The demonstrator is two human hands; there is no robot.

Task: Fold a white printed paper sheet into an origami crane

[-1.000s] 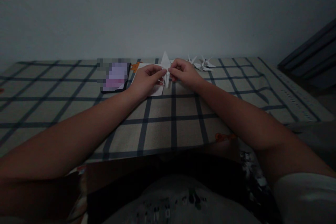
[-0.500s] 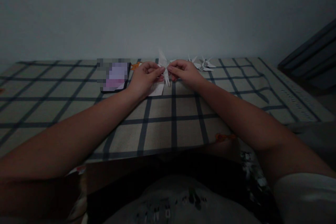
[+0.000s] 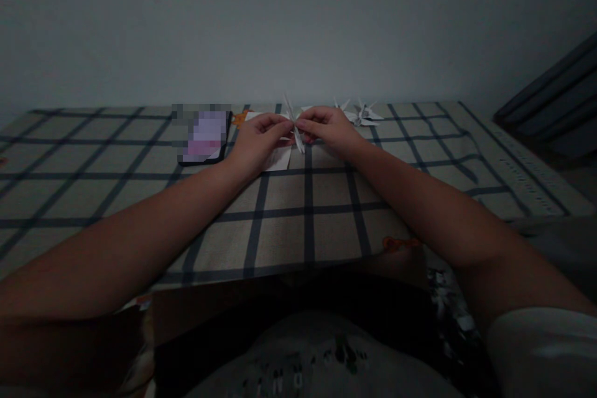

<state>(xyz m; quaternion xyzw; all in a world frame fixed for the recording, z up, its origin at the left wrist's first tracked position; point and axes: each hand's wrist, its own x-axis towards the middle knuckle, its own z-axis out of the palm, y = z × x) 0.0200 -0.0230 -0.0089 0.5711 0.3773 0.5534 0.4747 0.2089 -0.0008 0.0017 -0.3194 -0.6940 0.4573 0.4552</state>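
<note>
A narrow piece of folded white paper (image 3: 299, 142) is pinched between my two hands, just above the checked tablecloth. My left hand (image 3: 262, 137) grips it from the left with thumb and fingers closed. From the other side my right hand (image 3: 329, 127) pinches it too, its fingertips close to those of the left. The paper's thin points stick out above and below the fingers; its middle is hidden by them. Under and beside my left hand lies a flat white sheet (image 3: 278, 160), partly covered by the hand.
Folded white paper cranes (image 3: 366, 113) sit beyond my right hand near the wall. A phone (image 3: 205, 137) with a blurred screen lies left of my left hand. The checked tablecloth (image 3: 284, 230) covers the table up to the wall (image 3: 298, 25).
The folded paper has turned, so it looks thinner and more edge-on than before. My left hand has shifted slightly and its fingers are straighter. The right hand has barely moved.
</note>
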